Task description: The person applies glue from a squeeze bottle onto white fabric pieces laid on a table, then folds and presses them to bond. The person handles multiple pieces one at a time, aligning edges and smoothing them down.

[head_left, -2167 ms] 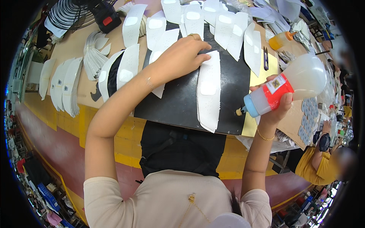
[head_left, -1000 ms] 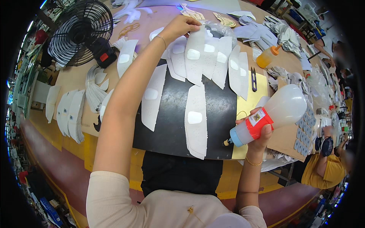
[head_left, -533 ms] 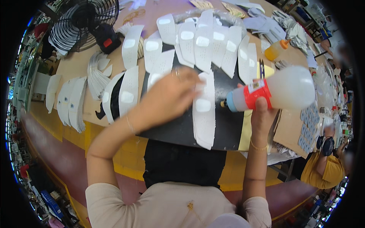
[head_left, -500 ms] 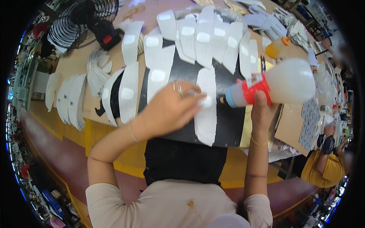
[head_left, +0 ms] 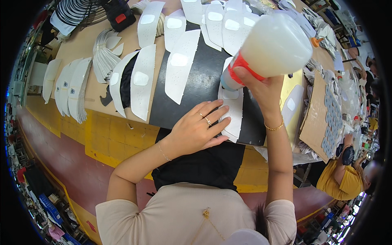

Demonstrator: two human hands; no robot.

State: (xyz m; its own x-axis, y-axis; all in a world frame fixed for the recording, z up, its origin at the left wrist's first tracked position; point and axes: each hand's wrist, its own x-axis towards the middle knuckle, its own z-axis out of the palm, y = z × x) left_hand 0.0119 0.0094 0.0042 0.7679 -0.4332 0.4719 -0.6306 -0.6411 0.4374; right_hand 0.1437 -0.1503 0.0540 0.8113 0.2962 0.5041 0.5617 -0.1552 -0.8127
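Black mat (head_left: 200, 87): my landmark, everything else goes by it.
White stack (head_left: 236, 115): lies on the right half of the mat, down to about its near edge. Can't count the layers from my end.
Left hand (head_left: 197, 131): fingers spread, gripping nothing, tips resting on the stack near the mat's near edge. I'd guess that's to keep the layers from sliding.
Right hand (head_left: 264, 90): wrapped round the bottle (head_left: 281, 45) above the mat's right half. Some fingers are behind it, so no idea how they sit.
Bottle: tipped cap-down over the stack, probably so whatever's inside runs that way. Nozzle tip's hard to make out, can't tell if it touches.
Loose white pieces (head_left: 180, 77): one on the mat's left half, seemingly set aside for working room, more along the far edge.
Orange tip (head_left: 316, 41): past the mat's far right corner, rest of it blocked from me.
Fan (head_left: 94, 12): beyond the mat's far left corner, top cut off.
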